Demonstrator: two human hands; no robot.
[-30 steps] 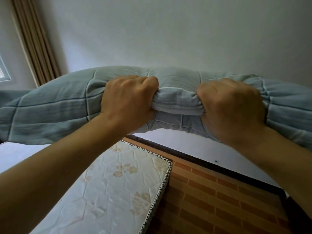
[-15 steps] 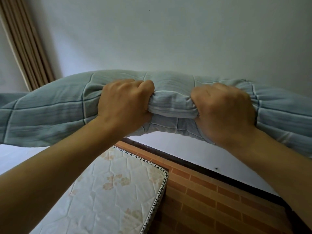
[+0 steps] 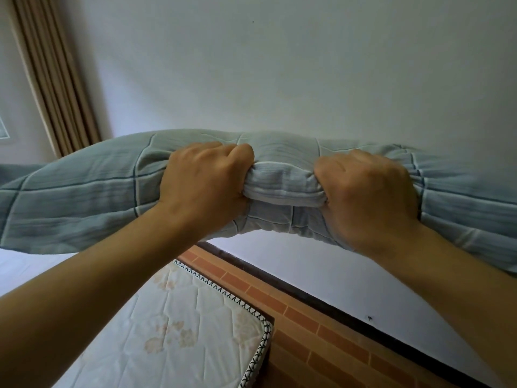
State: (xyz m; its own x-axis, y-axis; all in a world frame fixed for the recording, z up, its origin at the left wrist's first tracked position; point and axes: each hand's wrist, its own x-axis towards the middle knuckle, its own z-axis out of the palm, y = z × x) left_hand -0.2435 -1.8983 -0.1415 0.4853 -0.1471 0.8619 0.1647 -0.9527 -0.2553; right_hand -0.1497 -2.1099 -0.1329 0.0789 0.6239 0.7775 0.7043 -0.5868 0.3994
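In the head view we are clamping 2 fists, left hand (image 3: 204, 186) and right hand (image 3: 369, 200), on the bunched blue-grey quilt (image 3: 78, 197). It is stretching out past both hands, in the air above the mattress (image 3: 167, 331). Against 0.5 s ago, the grip is staying unchanged, while hands, quilt and mattress are sitting slightly lower in the view.

Home bedroom: quilted mattress (image 3: 173, 331) w/ floral print lay by a plain wall (image 3: 279, 65); curtain (image 3: 53, 79) hung at left, brick-pattern floor (image 3: 321, 340) below.
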